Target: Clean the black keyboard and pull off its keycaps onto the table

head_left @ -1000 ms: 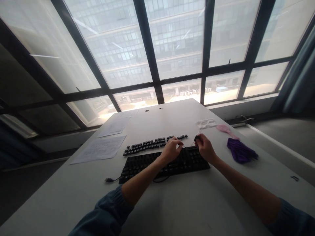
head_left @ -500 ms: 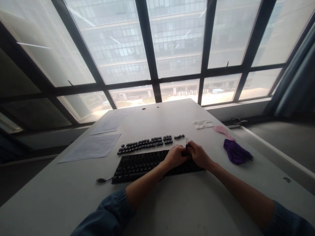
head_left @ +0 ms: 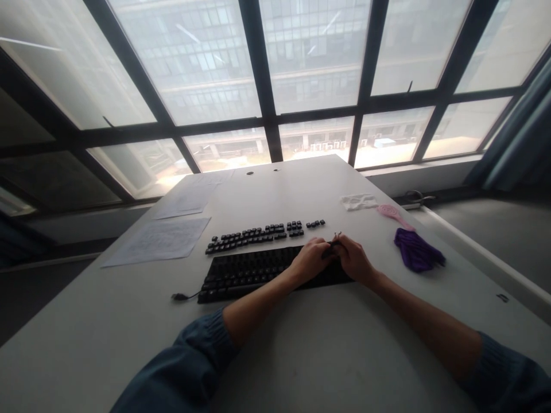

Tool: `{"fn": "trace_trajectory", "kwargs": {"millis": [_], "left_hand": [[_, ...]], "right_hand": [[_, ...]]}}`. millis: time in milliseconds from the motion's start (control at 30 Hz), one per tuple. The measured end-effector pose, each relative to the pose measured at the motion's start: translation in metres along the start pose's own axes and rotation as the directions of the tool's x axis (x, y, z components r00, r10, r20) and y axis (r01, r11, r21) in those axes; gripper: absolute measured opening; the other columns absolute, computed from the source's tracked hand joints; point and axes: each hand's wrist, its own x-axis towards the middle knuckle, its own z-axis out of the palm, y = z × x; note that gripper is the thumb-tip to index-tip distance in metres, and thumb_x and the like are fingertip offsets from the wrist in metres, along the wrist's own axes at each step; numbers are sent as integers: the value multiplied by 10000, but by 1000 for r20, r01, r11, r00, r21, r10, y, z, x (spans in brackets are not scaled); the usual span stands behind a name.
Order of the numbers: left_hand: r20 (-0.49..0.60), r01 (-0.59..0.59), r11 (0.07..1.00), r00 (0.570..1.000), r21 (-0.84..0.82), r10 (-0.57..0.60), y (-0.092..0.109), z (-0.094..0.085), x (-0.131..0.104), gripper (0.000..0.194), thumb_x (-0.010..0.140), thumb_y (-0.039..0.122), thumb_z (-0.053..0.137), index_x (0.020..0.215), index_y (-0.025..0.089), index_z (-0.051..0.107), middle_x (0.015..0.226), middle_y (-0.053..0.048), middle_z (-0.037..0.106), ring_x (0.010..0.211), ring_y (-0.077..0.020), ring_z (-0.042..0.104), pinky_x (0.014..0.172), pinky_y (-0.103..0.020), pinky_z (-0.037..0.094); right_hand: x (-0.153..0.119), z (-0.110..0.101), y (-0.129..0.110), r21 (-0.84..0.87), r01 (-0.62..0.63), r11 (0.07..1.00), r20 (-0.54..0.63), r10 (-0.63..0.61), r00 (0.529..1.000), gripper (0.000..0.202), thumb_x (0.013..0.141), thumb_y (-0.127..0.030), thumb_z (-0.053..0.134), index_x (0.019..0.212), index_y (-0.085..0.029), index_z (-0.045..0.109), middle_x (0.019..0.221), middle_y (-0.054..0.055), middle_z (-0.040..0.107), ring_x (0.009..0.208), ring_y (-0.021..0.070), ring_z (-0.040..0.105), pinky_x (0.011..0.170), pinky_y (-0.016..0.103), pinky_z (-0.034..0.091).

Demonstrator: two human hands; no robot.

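Note:
A black keyboard (head_left: 249,272) lies on the white table, its right part under my hands and forearm. Loose black keycaps (head_left: 245,238) stand in rows just beyond it. Above the keyboard's right end, my left hand (head_left: 310,259) is closed, its fingertips against a small dark object (head_left: 330,249). From the other side my right hand (head_left: 353,259) is closed on the same object, with thin metal prongs (head_left: 338,234) sticking out past the fingers. What exactly the object is cannot be made out.
Printed sheets (head_left: 161,244) lie at the left. On the right are a white cloth (head_left: 359,201), a pink brush (head_left: 392,214), a purple cloth (head_left: 418,250) and a small dark item (head_left: 502,297). A cable plug (head_left: 179,296) lies left of the keyboard.
The camera view has tipped down slightly, so the table things appear higher. The metal prongs between my hands have tilted from upright towards the right.

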Motion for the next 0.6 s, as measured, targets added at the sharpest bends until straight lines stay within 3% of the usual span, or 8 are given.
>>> {"fn": "trace_trajectory", "kwargs": {"millis": [167,300,467,600], "left_hand": [[-65,-10,1000,998,-18,9,4,-3,-2,82,846,204,666,927,190,669,950,-69,636,995,-225,569,912,-342,474],[-119,17,998,993,-52,-23,6,-5,-3,268,857,212,675,1107,194,580,963,-49,621,969,-211,567,882,-337,489],[-28,-126,980,991,153,132,10,-6,-5,160,909,172,583,1063,217,599,1012,-59,592,1026,-222,516,922,-358,482],[-23,-187,941,979,283,202,10,-4,-5,150,927,166,551,1056,204,618,1056,-74,585,1018,-228,496,931,-367,478]], "right_hand": [[5,2,-3,-40,-43,998,-61,41,997,112,954,-291,402,907,-236,489,785,25,599,709,195,570,694,302,434],[7,3,-3,-14,-120,993,-50,119,992,122,965,-311,390,971,-234,484,794,32,638,713,210,606,661,302,422],[11,4,2,18,-160,987,-56,161,985,122,950,-319,399,955,-235,487,692,-5,600,622,195,567,592,282,391],[14,4,3,53,-165,985,-62,168,984,116,943,-316,402,924,-233,481,696,-8,581,635,188,556,600,282,404]]}}
